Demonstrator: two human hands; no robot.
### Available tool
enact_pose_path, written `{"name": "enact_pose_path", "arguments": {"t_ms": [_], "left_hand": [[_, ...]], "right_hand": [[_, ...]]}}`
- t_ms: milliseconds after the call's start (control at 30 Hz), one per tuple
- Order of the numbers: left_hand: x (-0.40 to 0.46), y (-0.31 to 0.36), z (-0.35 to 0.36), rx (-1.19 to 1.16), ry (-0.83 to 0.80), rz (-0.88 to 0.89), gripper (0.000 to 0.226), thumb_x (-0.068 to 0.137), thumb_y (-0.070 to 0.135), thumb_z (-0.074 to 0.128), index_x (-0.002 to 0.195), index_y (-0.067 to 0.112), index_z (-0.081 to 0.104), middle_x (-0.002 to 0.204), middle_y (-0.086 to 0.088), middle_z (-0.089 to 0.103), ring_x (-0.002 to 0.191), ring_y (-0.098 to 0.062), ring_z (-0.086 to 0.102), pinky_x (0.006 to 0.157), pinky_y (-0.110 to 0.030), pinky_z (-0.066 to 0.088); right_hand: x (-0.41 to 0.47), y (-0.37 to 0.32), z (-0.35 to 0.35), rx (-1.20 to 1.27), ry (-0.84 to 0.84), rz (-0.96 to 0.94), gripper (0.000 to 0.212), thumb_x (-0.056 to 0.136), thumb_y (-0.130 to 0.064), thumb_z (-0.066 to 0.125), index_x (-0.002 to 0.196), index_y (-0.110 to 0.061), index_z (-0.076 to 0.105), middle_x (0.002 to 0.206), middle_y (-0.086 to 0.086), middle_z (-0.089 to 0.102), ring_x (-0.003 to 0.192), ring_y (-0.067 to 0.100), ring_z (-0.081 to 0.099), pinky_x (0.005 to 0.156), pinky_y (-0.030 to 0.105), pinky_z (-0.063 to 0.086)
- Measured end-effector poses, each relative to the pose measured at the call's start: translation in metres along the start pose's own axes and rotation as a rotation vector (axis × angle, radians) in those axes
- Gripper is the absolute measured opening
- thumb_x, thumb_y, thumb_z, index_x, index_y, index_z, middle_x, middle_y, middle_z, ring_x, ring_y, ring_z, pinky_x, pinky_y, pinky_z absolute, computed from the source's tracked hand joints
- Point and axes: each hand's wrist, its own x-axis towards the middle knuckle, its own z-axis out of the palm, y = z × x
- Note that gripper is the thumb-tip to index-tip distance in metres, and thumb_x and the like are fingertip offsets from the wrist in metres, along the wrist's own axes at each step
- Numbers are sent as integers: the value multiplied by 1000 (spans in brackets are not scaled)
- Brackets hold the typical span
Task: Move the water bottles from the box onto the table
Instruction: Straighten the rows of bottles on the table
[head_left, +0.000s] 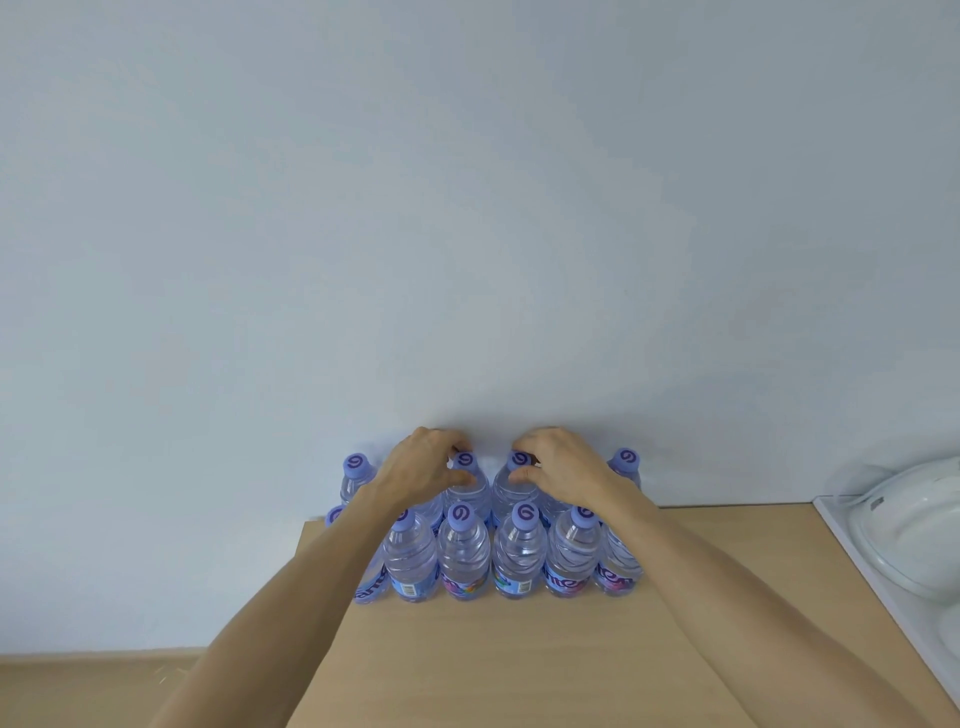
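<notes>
- Pale wood makes up the rectangular table, set against a plain white wall.
- Clear plastic water bottles with lilac caps are stood upright in two rows at the table's far edge.
- The left hand is curled round one back-row bottle's neck.
- The right hand is curled round its neighbour's.

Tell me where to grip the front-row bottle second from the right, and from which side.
Grip that bottle by its cap and neck, coming from above and the front. It stands upright with neighbours pressed against both sides, so only the top and front face are free; the right forearm crosses just behind it.
</notes>
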Motion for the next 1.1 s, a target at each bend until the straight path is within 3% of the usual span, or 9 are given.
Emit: {"name": "enact_pose_path", "arguments": {"t_ms": [133,233,367,633,767,833,933,1100], "left_hand": [[1,1,0,-2,-7,-25,39,75,41,77,104,18,64,99,1,69,90,-20,62,78,-40,54],[0,0,0,-10,-12,-20,39,75,41,77,105,18,64,98,-1,69,89,-21,62,79,-41,54],[-1,-1,1,-39,-18,-28,43,76,39,77,112,19,63,102,0,68,92,-21,62,81,-41,53],[-2,-2,2,-46,7,-2,35,78,34,77,107,15,66,97,-2,70,90,-21,63,79,-39,53],[-2,-2,2,-42,12,5,37,81,34,75,112,16,66,102,-2,70,95,-20,62,81,-36,52],[-2,0,2,-1,-9,13,42,82,37,73,117,17,62,110,-2,68,100,-22,60,82,-37,51],[0,6,2,-23,3,35,56,78,41,75,125,17,58,119,2,64,107,-19,58,88,-36,50],[9,32,8,-143,27,143,53,77,36,79,122,15,61,114,2,67,104,-12,61,91,-28,49]], "right_hand": [[-1,5,0,70,-44,-38,34,90,-25,67,121,-11,64,115,4,65,106,23,57,89,36,46],[-3,6,-1,103,-65,16,42,91,-24,66,132,-18,58,128,2,62,115,22,56,95,37,46],[-3,7,-1,102,-64,104,49,85,-41,71,127,-16,58,117,5,65,104,23,60,87,38,50],[-3,5,2,96,21,107,39,84,-43,72,110,-15,67,98,3,69,86,21,60,76,35,50],[-4,4,5,78,57,116,37,83,-44,72,105,-15,67,92,3,68,79,19,57,66,28,41],[-4,5,4,85,26,113,40,83,-44,72,110,-15,66,98,4,69,87,22,61,71,30,45],[-9,12,-6,174,-28,104,52,80,-40,76,125,-17,61,116,2,68,105,16,62,90,28,48],[-25,36,-28,210,-11,98,53,81,-37,76,127,-17,60,121,-1,66,108,7,60,93,20,44]]}}
